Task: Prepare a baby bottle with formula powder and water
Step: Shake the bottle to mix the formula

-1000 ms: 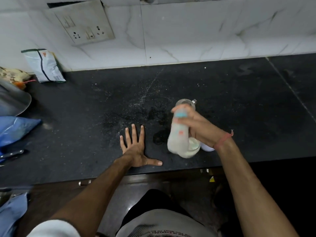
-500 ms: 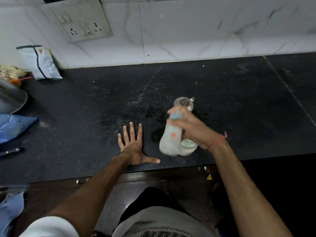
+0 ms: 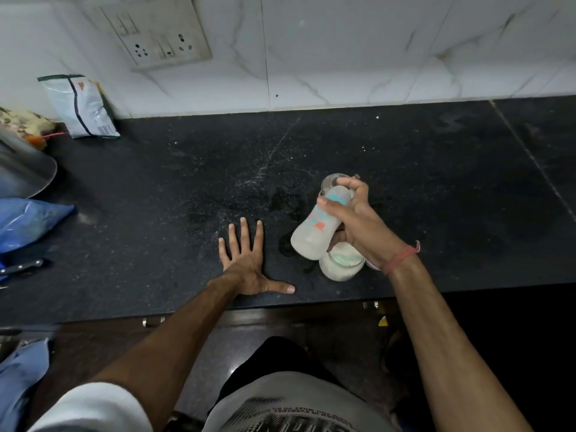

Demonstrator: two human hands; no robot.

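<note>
My right hand (image 3: 358, 221) grips a baby bottle (image 3: 314, 235) full of milky white liquid, tilted with its base toward me and to the left, above the black counter (image 3: 156, 198). Just under the bottle stands an open jar of white formula powder (image 3: 341, 265). Behind my fingers a clear glass (image 3: 332, 182) stands on the counter, partly hidden. My left hand (image 3: 246, 263) lies flat on the counter with fingers spread, holding nothing.
A foil pouch (image 3: 82, 107) leans on the tiled wall at back left under a switchboard (image 3: 156, 35). A steel vessel (image 3: 21, 169), blue plastic bag (image 3: 28, 219) and knife handle (image 3: 21, 266) sit at the left edge. Wet patches mark the counter near the bottle.
The bottle has swung in my right hand, its base moving left and up while blurred, as in a shaking motion. My left hand has stayed flat on the counter.
</note>
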